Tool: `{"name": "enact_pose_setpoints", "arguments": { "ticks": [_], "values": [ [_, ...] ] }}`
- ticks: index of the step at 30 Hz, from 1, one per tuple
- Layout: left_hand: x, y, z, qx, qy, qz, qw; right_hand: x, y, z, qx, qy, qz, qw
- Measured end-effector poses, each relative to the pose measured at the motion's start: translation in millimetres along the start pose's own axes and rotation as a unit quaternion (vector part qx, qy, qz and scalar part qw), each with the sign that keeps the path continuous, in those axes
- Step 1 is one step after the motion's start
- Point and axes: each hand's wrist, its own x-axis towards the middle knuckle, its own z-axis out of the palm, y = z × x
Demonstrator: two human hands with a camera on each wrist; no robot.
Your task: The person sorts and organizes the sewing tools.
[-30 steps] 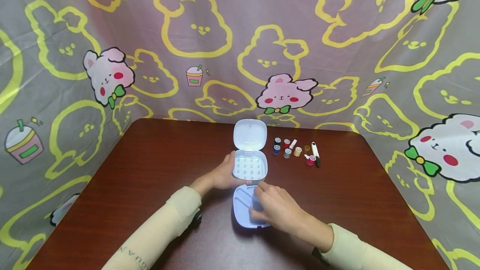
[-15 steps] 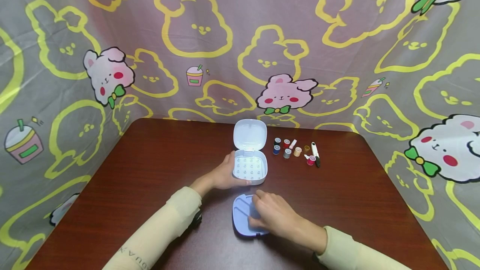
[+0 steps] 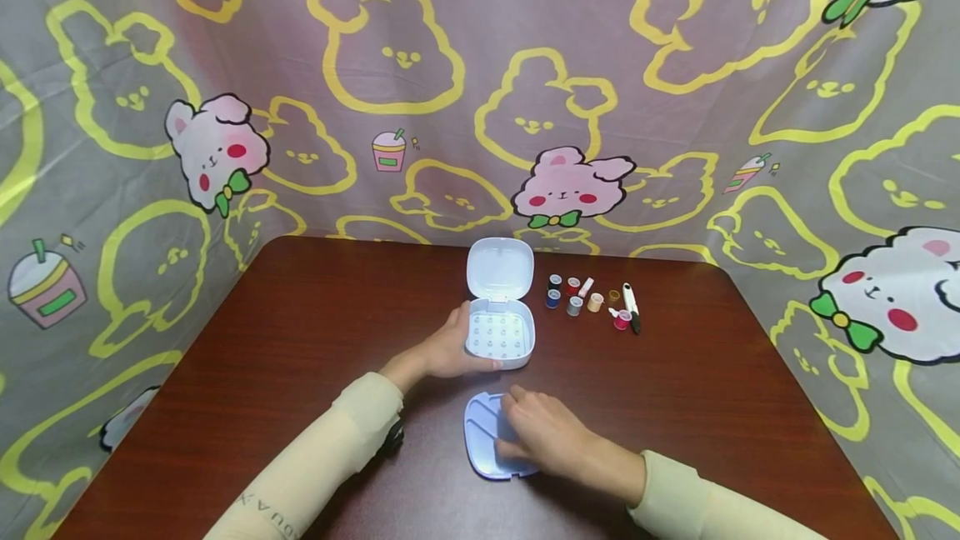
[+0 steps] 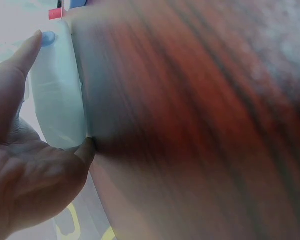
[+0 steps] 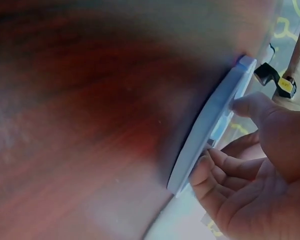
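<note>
A light-blue sewing box (image 3: 501, 355) stands on the table with its lid (image 3: 500, 269) raised at the back and rows of small pegs on its floor. My left hand (image 3: 450, 348) grips the box's left side, thumb along the front; the left wrist view shows the box wall (image 4: 60, 90) between thumb and fingers. Nearer me lies a blue compartment tray (image 3: 483, 440), low at the tabletop. My right hand (image 3: 547, 432) pinches it on its right part, hiding that part in the head view. In the right wrist view the fingers (image 5: 202, 170) and thumb are at the tray's upper face.
Right of the box lie several thread spools (image 3: 574, 307), a small white-and-pink piece (image 3: 587, 287), a yellowish ring (image 3: 614, 296) and a white-and-black slim tool (image 3: 631, 307). Patterned curtains (image 3: 450, 107) enclose the brown table (image 3: 337, 298) at the back and sides.
My right hand has moved the blue tray toward me, away from the box's front and down to the tabletop. The left hand and the box have stayed in place.
</note>
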Motion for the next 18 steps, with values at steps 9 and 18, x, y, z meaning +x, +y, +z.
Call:
{"name": "enact_pose_setpoints", "arguments": {
  "ticks": [9, 18],
  "values": [
    [-0.8, -0.4, 0.6, -0.005, 0.000, 0.004, 1.0000, -0.1, 0.0, -9.7, 0.006, -0.028, 0.004, 1.000],
    [-0.5, 0.0, 0.3, -0.009, 0.002, 0.013, 0.9999, 1.9, 6.9, -21.7, 0.063, -0.041, 0.023, 0.997]
  ]
}}
